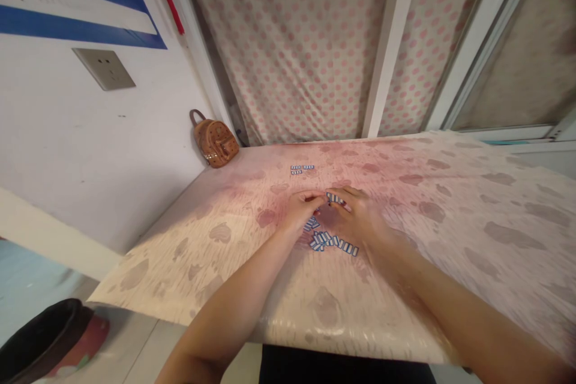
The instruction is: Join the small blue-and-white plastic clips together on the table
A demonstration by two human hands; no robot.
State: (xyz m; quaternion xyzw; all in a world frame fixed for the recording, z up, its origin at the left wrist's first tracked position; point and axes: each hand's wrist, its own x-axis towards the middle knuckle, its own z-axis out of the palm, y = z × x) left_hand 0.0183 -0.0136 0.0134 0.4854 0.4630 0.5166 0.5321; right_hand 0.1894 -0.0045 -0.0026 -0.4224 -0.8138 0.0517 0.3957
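Strip of blue-and-white pcs (333,197) sits betw. the 2 hands, over the middle of the table (454,198). R hand (362,215) seems to grip it betw. thumb & fingers, thumb on the near side, prob. so the pcs stay lined up. L hand (300,210) is curled in w/ thumb & index tips drawn together at the strip's left end, maybe to steady it; can't tell if they pinch or just touch.

Loose pile (320,240) lies just near of the hands, fanned & partly overlapping, prob. there for easy reach; a few more pcs (311,224) lie by the L hand's near edge, partly hidden. Neat grp (301,169) of similar pcs is on the far side in 2 rows, far row longer, apparently set apart from the loose stuff.

Pose: both forearms come in from the near edge & converge in a V, wrists low; can't tell if they rest on the table. Brown mini backpack (216,143) leans at the far left corner by the wall (135,144), well apart from the hands.
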